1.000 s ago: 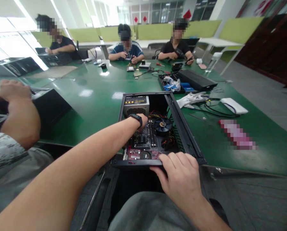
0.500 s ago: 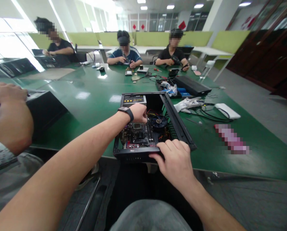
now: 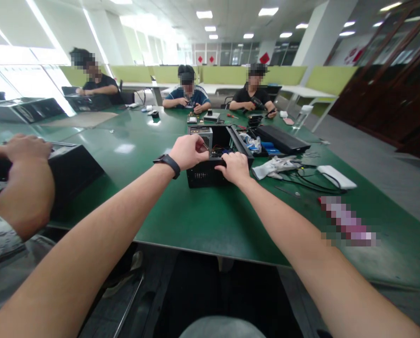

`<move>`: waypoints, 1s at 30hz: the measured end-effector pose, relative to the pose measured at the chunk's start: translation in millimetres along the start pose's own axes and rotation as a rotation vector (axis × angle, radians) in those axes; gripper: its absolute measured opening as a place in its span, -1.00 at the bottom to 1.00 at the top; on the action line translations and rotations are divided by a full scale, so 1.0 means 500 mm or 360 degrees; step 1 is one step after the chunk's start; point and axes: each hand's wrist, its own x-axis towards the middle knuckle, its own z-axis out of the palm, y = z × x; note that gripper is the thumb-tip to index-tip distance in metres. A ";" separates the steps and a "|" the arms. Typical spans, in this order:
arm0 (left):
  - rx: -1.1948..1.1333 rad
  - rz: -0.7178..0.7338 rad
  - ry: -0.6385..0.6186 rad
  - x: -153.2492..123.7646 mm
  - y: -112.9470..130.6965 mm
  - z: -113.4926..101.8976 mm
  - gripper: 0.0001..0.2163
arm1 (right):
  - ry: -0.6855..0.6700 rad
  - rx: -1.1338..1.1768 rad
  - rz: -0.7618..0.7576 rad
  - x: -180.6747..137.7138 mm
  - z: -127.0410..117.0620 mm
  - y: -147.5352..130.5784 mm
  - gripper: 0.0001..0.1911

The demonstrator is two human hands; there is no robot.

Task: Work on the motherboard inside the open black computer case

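A black computer case [image 3: 210, 174] lies on the green table, its top side uncovered. The power supply unit [image 3: 206, 136] shows in its far left corner; most of the inside is hidden by its front wall and my hands. My right hand [image 3: 234, 168] grips the near wall's upper edge, thumb outside and fingers over the rim. Over the near left corner is my left hand [image 3: 188, 152], wearing a black wristband [image 3: 168, 164]. Its thumb and fingertips are pinched together, and what they hold is too small to make out.
To the right lie white gloves [image 3: 275, 166], black cables, a white box [image 3: 337, 177] and a blurred pink object [image 3: 347, 220]. A flat black case panel [image 3: 282, 139] sits behind. A co-worker's arm [image 3: 28, 173] works at another case [image 3: 76, 166] on the left. Several people sit opposite.
The case has slid forward, away from the table's near edge, with my right hand on its rim. My left hand has moved from above the motherboard to the near left corner.
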 end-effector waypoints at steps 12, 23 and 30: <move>0.0030 0.0005 -0.0056 -0.066 -0.038 -0.023 -0.79 | -0.0089 -0.0083 0.0076 0.149 0.048 0.022 -0.57; 0.0104 0.0109 -0.0037 -0.035 -0.009 -0.032 -0.77 | 0.0017 0.0000 -0.0056 -0.064 -0.044 -0.033 -0.59; 0.0337 0.0218 -0.0336 -0.030 0.036 0.032 -0.77 | 0.0060 0.0106 -0.0144 -0.285 -0.155 -0.072 -0.67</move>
